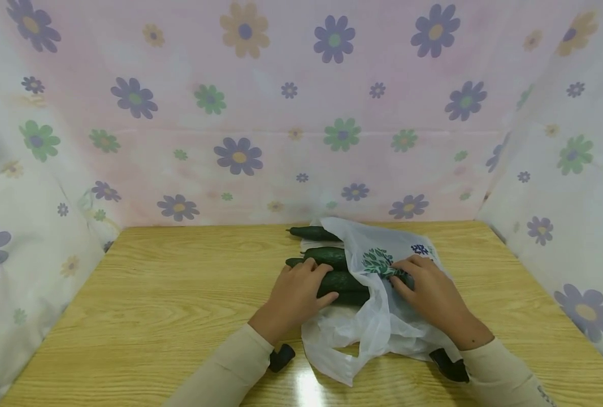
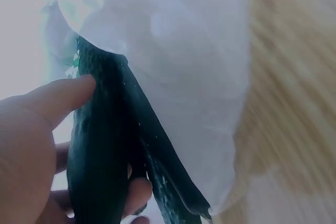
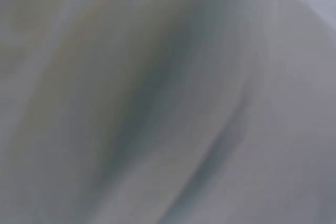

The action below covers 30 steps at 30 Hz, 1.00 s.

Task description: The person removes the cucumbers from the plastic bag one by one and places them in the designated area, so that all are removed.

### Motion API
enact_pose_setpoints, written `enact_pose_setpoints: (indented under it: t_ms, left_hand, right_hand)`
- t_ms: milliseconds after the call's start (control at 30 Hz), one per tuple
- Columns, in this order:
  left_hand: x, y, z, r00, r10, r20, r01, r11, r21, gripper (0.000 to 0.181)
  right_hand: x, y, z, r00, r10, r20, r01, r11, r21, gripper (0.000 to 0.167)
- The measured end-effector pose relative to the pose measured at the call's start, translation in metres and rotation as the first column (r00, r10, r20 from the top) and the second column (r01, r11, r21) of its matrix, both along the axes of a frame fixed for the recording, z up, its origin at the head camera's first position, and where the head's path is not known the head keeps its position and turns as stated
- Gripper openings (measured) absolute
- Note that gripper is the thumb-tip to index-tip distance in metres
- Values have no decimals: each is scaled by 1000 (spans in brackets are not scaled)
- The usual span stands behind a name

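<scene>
Several dark green cucumbers (image 1: 334,258) lie side by side, partly inside a white plastic bag (image 1: 382,316) with a green leaf print. My left hand (image 1: 296,291) grips one cucumber (image 2: 97,145) near the bag's mouth, its thumb on top and fingers curled beneath. On the bag's printed side, my right hand (image 1: 428,288) pinches the plastic, with a dark green shape between thumb and fingers. Whether that shape is a cucumber end under the film, I cannot tell. Blurred whitish plastic (image 3: 283,129) fills the right wrist view and hides the right fingers there.
The wood-grain table (image 1: 179,294) extends on both sides of the bag. Behind it hangs a flowered cloth (image 1: 281,113), with more cloth at both sides. One cucumber (image 1: 311,233) sticks out at the back of the bag. Loose bag handles (image 1: 344,367) spread toward the front.
</scene>
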<state>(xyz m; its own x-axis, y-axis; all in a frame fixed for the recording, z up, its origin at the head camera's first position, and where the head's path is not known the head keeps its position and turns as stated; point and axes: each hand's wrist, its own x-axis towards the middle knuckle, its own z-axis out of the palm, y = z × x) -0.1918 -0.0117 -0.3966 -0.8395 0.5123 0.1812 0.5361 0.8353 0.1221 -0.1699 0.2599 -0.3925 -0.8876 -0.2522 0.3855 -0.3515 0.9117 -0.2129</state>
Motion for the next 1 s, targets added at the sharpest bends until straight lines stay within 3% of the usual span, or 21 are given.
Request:
enact_pose_setpoints:
  t_ms: [233, 667, 1000]
  left_hand:
    - [-3, 7, -2, 1000, 13, 10, -13, 999, -31, 57]
    - [-6, 7, -7, 999, -17, -39, 18, 999, 34, 49]
    - [-7, 5, -6, 1000, -17, -19, 18, 999, 48, 47]
  right_hand:
    - [1, -1, -1, 1000, -3, 9, 3, 1000, -8, 20]
    - [1, -1, 0, 1000, 5, 7, -5, 1000, -8, 20]
    - [1, 0, 0, 1000, 1, 13, -1, 1000, -23, 19]
